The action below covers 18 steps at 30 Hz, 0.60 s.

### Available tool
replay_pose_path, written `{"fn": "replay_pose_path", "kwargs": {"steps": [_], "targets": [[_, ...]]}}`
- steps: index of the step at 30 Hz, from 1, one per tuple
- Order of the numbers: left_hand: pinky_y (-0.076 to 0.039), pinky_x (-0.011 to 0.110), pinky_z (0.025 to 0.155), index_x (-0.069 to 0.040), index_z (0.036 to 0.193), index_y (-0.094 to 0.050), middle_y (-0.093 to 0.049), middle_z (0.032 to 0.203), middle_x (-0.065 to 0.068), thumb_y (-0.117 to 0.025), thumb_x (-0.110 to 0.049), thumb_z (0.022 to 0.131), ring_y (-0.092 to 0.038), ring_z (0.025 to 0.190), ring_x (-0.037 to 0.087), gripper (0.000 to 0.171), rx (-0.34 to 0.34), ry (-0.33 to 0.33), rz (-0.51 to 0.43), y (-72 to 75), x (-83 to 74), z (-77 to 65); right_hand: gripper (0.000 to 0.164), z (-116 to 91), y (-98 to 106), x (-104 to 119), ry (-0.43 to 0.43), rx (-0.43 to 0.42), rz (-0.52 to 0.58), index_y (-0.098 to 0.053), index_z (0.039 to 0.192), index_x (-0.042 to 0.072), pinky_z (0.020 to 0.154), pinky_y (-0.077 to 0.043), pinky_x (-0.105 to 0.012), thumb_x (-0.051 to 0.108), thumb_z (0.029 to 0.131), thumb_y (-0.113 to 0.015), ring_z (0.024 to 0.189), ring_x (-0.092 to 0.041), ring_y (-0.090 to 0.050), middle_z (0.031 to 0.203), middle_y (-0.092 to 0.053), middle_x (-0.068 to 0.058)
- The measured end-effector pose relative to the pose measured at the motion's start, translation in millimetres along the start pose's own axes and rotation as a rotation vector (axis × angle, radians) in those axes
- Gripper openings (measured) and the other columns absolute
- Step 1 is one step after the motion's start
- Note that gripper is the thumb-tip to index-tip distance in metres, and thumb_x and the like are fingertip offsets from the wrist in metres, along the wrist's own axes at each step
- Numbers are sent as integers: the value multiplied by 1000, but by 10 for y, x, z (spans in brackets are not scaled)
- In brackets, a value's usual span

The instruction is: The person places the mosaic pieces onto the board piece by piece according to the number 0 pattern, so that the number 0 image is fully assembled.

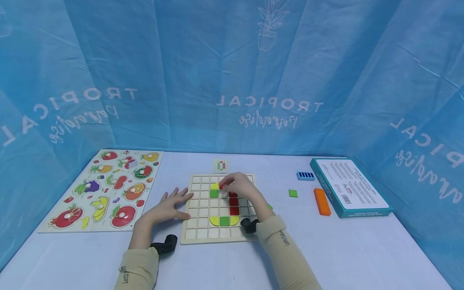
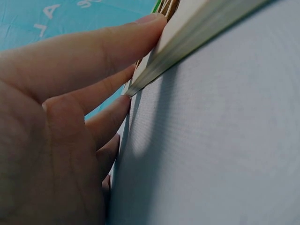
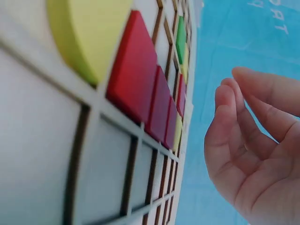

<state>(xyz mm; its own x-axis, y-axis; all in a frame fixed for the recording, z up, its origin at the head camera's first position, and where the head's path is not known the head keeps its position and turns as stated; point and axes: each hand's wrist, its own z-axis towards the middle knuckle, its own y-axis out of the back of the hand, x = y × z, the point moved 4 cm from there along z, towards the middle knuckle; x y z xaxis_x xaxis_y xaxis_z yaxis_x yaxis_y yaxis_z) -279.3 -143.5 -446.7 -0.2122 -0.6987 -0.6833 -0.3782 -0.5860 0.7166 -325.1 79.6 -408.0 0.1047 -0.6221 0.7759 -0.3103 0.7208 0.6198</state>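
A square wooden grid board (image 1: 190,233) lies on the table with coloured tiles in its cells. My left hand (image 1: 168,207) rests at the board's left edge, fingers spread, thumb and fingertips touching it. Over the board's upper part, my right hand (image 1: 239,185) has loosely bent fingers; in the right wrist view no tile shows between them. Close by its fingertips is a red tile (image 3: 181,96), beside a yellow piece (image 1: 214,186) above a green tile (image 1: 214,194). Red tiles (image 1: 233,206) form a column below. Along the bottom, a green tile (image 1: 224,220) sits between two rounded yellow pieces.
A small pattern card (image 1: 221,165) lies behind the board. Left is a fruit puzzle board (image 1: 108,187). To the right are a loose green tile (image 1: 293,193), a blue piece with dark slots (image 1: 305,176), an orange block (image 1: 322,201) and a teal box (image 1: 351,187).
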Motion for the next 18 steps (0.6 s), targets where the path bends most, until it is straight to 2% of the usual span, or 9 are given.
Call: {"fn": "replay_pose_path", "kwargs": {"steps": [18], "targets": [[10, 57, 110, -3, 140, -39, -19, 150, 21, -71, -27, 73, 2, 139, 42, 78, -6, 6, -3, 3, 7, -3, 22, -218, 380, -253, -66, -122, 106, -68, 107, 7, 82, -52, -40, 11, 86, -62, 87, -20, -57, 94, -63, -5]]}}
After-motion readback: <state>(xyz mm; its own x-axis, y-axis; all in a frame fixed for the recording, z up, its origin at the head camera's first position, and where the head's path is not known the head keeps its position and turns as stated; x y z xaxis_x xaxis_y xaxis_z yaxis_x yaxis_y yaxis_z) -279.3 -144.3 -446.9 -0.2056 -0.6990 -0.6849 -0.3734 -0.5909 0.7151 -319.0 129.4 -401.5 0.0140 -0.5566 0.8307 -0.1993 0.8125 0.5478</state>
